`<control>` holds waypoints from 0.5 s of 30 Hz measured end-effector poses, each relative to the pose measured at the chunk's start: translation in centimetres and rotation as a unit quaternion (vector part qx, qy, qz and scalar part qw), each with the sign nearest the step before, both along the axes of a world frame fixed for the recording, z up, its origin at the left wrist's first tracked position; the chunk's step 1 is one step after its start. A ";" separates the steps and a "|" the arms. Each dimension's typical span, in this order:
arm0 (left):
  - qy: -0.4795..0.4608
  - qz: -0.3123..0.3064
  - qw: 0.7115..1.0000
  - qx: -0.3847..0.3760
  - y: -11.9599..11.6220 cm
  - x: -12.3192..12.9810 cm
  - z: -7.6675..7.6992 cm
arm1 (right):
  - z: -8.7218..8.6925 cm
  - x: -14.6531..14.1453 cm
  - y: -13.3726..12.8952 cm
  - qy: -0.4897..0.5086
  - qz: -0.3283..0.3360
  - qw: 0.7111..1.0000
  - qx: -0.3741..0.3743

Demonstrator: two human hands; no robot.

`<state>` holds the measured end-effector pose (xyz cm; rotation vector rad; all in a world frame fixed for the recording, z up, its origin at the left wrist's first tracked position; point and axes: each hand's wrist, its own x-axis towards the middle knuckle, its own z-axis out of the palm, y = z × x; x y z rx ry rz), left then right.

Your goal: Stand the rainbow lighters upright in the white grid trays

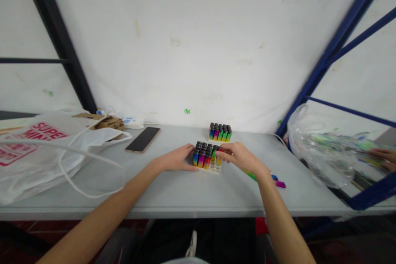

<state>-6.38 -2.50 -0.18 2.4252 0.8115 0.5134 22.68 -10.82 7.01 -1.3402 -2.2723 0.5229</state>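
A white tray (213, 168) with round-edged slots stands on the table, partly filled with upright multicoloured lighters (201, 157) with black tops. My left hand (177, 159) grips the tray's left side, thumb at the front corner and fingers toward the back. At the tray's right side, my right hand (236, 153) pinches a lighter (219, 154) with a red and yellow body over the slots; whether its base is seated I cannot tell. Loose lighters (280, 183), some pink, blue and green, lie by my right forearm, partly hidden by it.
Behind, a second block of upright lighters (220, 132) stands near the wall. To the left are a phone (143, 139), a white plastic bag (34, 148), a cardboard box (111, 123) and a looping white cable (66, 175). Clear plastic bags (321, 156) and another person's hand (385, 154) are at right, past a blue frame.
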 end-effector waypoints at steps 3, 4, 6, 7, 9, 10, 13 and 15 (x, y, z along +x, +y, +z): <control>0.002 0.004 1.000 0.002 -0.1 0.1 0.0 | -0.6 0.2 0.4 0.014 0.014 0.999 -0.033; 0.004 0.006 1.000 0.003 -0.1 0.1 0.0 | -0.8 0.2 0.6 0.017 0.018 0.999 -0.041; 0.005 0.007 1.000 0.003 -0.1 0.1 0.0 | -1.2 0.1 0.8 0.017 0.025 0.998 -0.058; 0.004 0.006 1.000 0.001 -0.1 0.1 0.0 | -1.3 0.0 0.9 0.012 0.027 0.997 -0.065; 0.003 0.003 1.000 -0.002 -0.1 0.1 0.0 | -1.6 -0.4 1.0 -0.008 0.021 0.997 -0.069; 0.002 0.002 1.000 -0.003 -0.1 0.1 0.0 | -1.8 -0.7 1.0 -0.024 0.007 0.998 -0.064; 0.003 -0.002 1.000 0.001 0.0 0.1 0.0 | -1.9 -1.5 0.9 -0.104 -0.078 0.991 -0.017; 0.008 -0.001 1.000 0.005 0.1 0.1 0.0 | -1.7 -1.5 0.8 -0.135 -0.111 0.985 -0.010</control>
